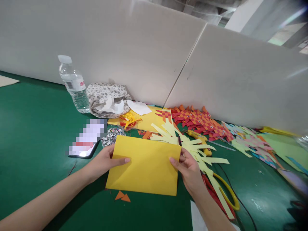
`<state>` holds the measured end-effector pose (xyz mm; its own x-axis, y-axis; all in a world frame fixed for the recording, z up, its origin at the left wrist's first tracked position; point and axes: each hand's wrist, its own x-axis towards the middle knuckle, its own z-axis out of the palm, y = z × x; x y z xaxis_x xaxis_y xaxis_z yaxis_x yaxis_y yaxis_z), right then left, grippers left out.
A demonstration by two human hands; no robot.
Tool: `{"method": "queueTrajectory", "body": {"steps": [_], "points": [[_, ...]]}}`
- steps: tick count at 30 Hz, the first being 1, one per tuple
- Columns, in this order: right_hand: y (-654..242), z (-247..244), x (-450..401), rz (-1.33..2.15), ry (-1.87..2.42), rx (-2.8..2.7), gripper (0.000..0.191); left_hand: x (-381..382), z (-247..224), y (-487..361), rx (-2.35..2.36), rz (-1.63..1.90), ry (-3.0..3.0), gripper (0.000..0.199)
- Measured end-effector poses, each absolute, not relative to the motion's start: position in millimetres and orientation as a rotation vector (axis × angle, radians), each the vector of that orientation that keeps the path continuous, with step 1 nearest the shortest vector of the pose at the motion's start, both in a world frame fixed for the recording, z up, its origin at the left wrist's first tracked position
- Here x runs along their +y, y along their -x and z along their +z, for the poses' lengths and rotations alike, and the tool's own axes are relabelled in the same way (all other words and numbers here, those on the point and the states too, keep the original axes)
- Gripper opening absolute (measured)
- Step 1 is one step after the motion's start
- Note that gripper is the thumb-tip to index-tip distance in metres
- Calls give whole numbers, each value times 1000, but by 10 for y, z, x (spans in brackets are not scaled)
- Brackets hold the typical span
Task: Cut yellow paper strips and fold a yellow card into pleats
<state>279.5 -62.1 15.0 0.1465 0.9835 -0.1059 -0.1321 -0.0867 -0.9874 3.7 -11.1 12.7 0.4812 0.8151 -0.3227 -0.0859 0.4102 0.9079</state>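
Between my two hands a plain yellow sheet of paper (145,168) is held up above the green table. My left hand (112,162) pinches its left edge, thumb on top and fingers behind. On the opposite edge my right hand (187,168) grips it the same way. Right behind it lie pale yellow paper strips (199,150), partly covered by the right hand. Two small orange paper scraps (122,196) rest on the table below the sheet's front edge. A bag of googly eyes (112,136) sits just past the left hand.
A water bottle (74,86) and a tissue pouch (106,96) stand by the grey partition. A phone (88,139) lies at left. Red-orange woven paper fish (199,122), a yellow glue gun (199,138), its dark cable and yellow-handled scissors (232,195) are to the right.
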Motion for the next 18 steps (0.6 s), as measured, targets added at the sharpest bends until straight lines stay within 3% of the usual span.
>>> {"method": "queueTrajectory", "body": {"steps": [8, 12, 18], "points": [[-2813, 128, -632, 1189, 1264, -1110, 52, -101, 87, -28, 909, 645, -1079, 30], [-2860, 98, -642, 1162, 1238, -1234, 19, -98, 158, -10, 756, 593, -1247, 16], [-2839, 104, -630, 961, 1275, -1232, 21, -160, 276, -39, 668, 515, -1230, 20]]}}
